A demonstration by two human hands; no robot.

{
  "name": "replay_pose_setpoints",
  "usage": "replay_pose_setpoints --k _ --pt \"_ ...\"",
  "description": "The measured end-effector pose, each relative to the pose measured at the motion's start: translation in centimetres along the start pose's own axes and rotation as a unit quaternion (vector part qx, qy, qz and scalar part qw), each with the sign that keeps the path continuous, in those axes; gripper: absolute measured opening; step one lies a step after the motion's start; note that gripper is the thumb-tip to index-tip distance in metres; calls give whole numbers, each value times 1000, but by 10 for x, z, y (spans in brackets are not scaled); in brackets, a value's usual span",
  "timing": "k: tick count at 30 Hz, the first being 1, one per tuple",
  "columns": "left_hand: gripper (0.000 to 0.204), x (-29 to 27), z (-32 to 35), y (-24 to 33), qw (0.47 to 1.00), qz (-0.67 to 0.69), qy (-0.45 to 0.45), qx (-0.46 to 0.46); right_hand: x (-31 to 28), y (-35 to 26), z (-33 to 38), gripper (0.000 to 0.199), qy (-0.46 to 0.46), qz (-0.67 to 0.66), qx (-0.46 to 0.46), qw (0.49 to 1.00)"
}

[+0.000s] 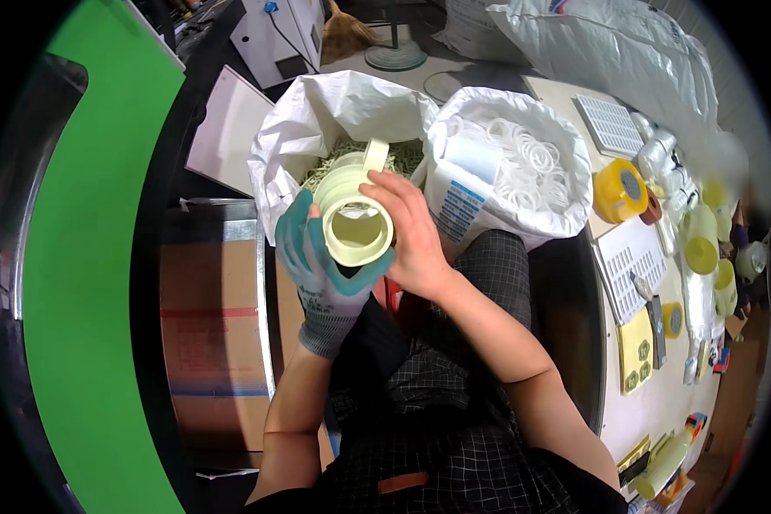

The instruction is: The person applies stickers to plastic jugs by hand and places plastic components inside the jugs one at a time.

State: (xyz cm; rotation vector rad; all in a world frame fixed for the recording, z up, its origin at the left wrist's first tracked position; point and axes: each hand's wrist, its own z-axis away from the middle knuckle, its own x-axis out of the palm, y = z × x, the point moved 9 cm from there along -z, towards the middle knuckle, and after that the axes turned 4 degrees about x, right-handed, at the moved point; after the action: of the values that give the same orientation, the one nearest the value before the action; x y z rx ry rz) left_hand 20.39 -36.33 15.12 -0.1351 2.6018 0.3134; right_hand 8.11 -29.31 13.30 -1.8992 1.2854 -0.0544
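A pale yellow-green plastic pipe fitting [341, 190] is between my two hands, its round open end tilted up toward me and a short side piece sticking up at the far end. My left hand [324, 274], in a grey and teal glove, is wrapped around its left side and underside. On the right, the bare fingers of my right hand [413, 236] press against its upper side. Just beyond is a white woven sack [287, 128] with pale green scraps [407, 158] inside, partly hidden by the fitting.
Right of it stands a second white sack [565, 163] of translucent rings [527, 163]. The table [617, 420] at right carries tape rolls [618, 190], white slotted trays [630, 261] and more yellow-green fittings [701, 240]. At left are a cardboard box [210, 343] and a green surface [86, 283].
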Motion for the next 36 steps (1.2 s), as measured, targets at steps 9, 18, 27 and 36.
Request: replay_pose_setpoints --k 9,18,27,36 --pt "108 19 30 15 990 135 -49 -7 -24 3 25 86 -152 -5 28 988" --pt "96 38 78 116 913 338 -228 -34 -213 224 39 22 91 272 326 901" --pt "101 39 83 123 931 271 -245 21 -215 271 33 16 67 414 332 845" --pt "94 50 81 114 936 269 -220 49 -122 25 80 19 -240 -5 117 964"
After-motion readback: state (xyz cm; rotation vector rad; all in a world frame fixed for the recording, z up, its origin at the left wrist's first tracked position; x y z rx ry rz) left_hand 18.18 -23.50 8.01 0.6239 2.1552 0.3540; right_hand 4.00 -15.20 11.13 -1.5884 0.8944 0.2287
